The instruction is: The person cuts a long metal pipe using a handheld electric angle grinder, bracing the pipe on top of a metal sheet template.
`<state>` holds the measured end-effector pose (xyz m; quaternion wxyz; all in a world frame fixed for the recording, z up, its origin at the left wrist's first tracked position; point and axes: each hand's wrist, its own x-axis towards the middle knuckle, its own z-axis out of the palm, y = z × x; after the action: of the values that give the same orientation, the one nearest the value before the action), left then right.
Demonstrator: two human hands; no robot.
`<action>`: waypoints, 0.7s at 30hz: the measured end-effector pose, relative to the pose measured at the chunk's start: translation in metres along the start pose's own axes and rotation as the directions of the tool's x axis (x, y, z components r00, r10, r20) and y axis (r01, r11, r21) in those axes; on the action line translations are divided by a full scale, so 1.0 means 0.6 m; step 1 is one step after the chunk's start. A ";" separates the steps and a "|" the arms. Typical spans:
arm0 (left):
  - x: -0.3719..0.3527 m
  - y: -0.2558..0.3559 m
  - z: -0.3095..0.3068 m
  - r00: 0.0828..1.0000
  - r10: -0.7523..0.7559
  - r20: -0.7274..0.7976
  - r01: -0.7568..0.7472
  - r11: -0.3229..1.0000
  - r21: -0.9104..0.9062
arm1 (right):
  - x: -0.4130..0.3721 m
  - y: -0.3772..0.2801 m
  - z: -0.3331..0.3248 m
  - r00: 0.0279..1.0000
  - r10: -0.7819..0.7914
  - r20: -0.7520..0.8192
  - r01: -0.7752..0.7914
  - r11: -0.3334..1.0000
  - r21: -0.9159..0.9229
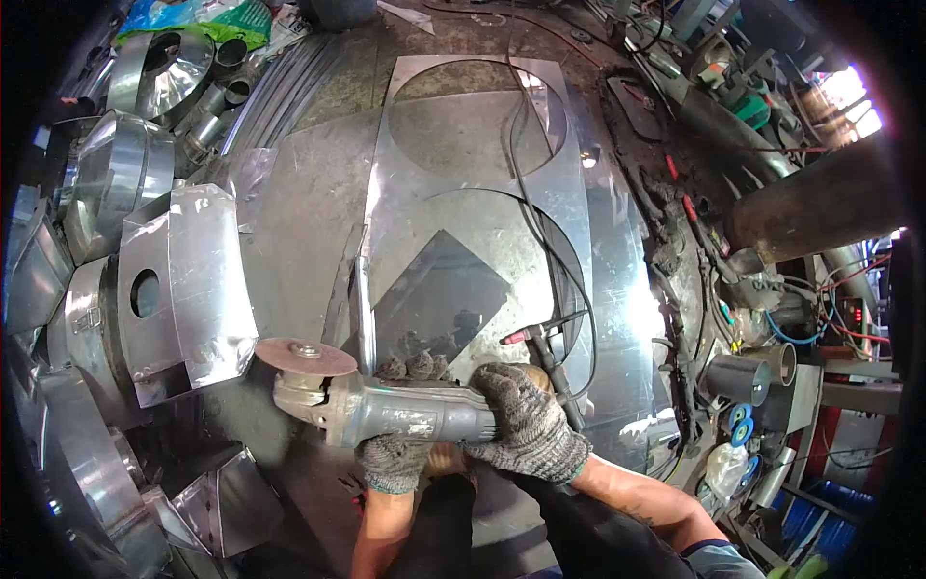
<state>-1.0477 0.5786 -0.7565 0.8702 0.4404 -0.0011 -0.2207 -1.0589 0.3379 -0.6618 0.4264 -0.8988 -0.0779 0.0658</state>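
An angle grinder (415,413) with a flat reddish-brown disc (307,356) lies crosswise in front of me, its disc end to the left. My left hand (395,465), in a grey knit glove, holds the grinder's body from below; the tool covers part of its fingers. Gloved the same way, my right hand (529,421) is wrapped around the rear end of the grinder. Just beyond the tool, a dark square metal plate (439,294) lies on the sheet metal. Close to my right hand is a torch (548,359) with a black cable.
A large metal sheet (381,207) with two round cutouts covers the floor ahead. Bent sheet-metal pieces (207,280) are piled on the left. Along the right lie cables, a metal cylinder (738,379), blue-rimmed discs (740,425) and a thick pipe (820,207).
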 end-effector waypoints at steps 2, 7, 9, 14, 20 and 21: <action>-0.008 0.015 -0.023 0.999 -0.011 -0.041 -0.012 0.854 -0.521 | 0.001 -0.006 -0.010 0.999 0.019 0.047 -0.022 0.999 0.047; 0.003 0.043 0.040 0.997 0.011 -0.076 -0.055 0.797 -0.602 | -0.006 0.000 -0.008 0.994 -0.107 0.032 0.108 0.993 -0.049; 0.006 0.049 0.047 0.997 -0.017 -0.069 -0.024 0.829 -0.558 | -0.005 -0.002 -0.007 0.992 -0.127 0.021 0.129 0.988 -0.083; 0.022 0.039 0.049 0.992 0.124 0.006 -0.099 0.816 -0.569 | 0.005 -0.016 -0.020 0.981 -0.192 -0.026 0.191 0.981 -0.038; -0.025 0.014 -0.036 0.995 0.060 -0.074 -0.092 0.825 -0.558 | 0.008 -0.029 -0.020 0.986 -0.165 0.011 0.164 0.986 0.016; -0.031 0.013 -0.046 0.995 0.064 -0.080 -0.098 0.829 -0.551 | 0.009 -0.031 -0.022 0.987 -0.156 0.023 0.156 0.988 0.005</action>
<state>-1.0562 0.6113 -0.7638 0.9686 0.1755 0.0695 -0.1615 -1.0529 0.3408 -0.6395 0.4308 -0.8883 -0.1531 0.0429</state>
